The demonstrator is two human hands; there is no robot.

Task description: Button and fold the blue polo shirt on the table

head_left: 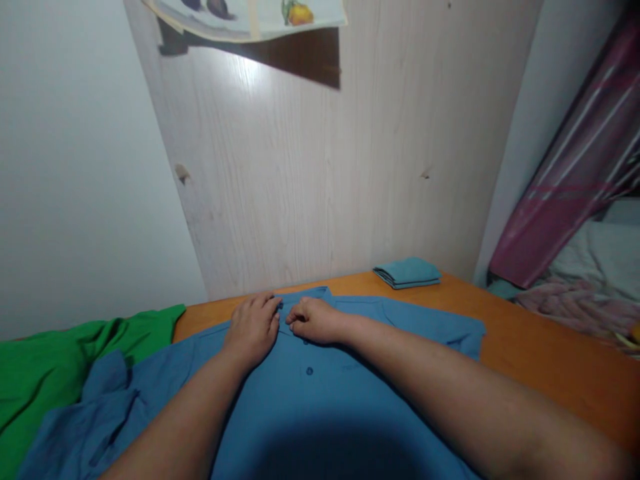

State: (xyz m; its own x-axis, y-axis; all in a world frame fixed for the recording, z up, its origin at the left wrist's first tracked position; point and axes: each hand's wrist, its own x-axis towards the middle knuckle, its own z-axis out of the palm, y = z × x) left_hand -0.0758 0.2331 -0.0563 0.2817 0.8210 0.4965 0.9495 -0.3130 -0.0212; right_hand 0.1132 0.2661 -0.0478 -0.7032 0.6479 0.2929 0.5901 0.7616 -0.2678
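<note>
A blue button-up shirt (pixel 280 400) lies spread out front side up, its collar (pixel 315 292) toward the wall. My left hand (pixel 254 328) rests on the shirt just left of the collar opening, palm down with its fingers stretched out. Close beside it, my right hand (pixel 315 320) touches the top of the button front. Its fingers are curled and pressed together; whatever is between the fingertips is hidden. A dark button (pixel 309 371) shows below my right hand. One sleeve (pixel 107 380) is bunched at the left, and my right forearm crosses the shirt's right side.
The shirt lies on an orange-brown surface (pixel 530 353) against a pale wood-grain panel (pixel 310 167). A green cloth (pixel 100 340) lies at the left, touching the shirt. A folded teal cloth (pixel 407 273) sits at the back right. A pink curtain (pixel 555 187) hangs at the far right.
</note>
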